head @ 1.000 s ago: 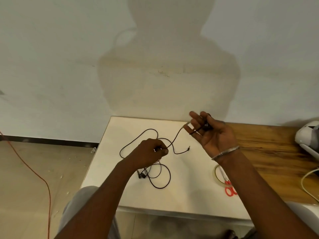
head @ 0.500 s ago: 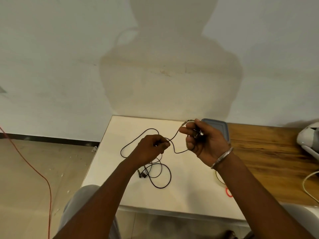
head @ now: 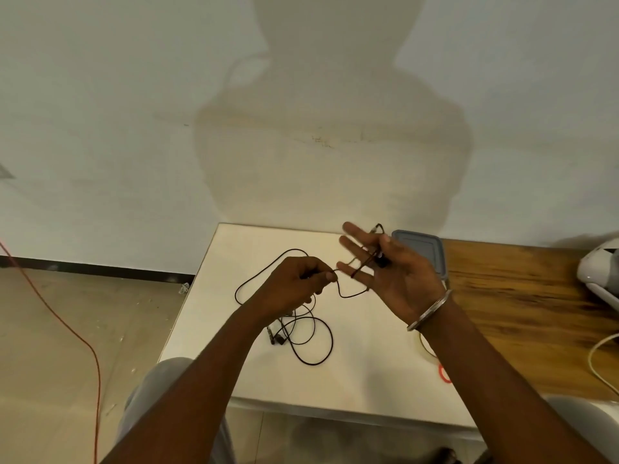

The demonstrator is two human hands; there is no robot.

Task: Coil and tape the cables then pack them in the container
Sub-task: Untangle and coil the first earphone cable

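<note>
A thin black cable (head: 303,329) lies partly in loose loops on the white surface (head: 368,380) and partly runs up into both hands. One wide loop curves out to the left of the hands, and a smaller tangle of loops, with two small plug ends (head: 275,337) beside it, rests just below the left wrist. From there the cable rises to the left hand (head: 294,283), whose fingers (head: 330,277) are curled closed and pinch the strand between thumb and forefinger. The strand sags in a short dip between the hands, then climbs to the right hand (head: 398,272). That hand is turned palm up with its fingers (head: 356,231) spread and extended; the cable crosses over them and the thumb presses a dark part of it against the base of the fingers, so the hand grips the cable though the fingers are not curled. A metal bangle (head: 430,311) circles the right wrist.

Behind the right hand, at the far edge, sits a grey-lidded container (head: 423,249). Near the right forearm lie a roll of clear tape (head: 427,346) and a red handle (head: 442,375), both partly hidden. To the right the surface turns to brown wood (head: 519,296). An orange cord (head: 83,343) trails across the floor on the left.
</note>
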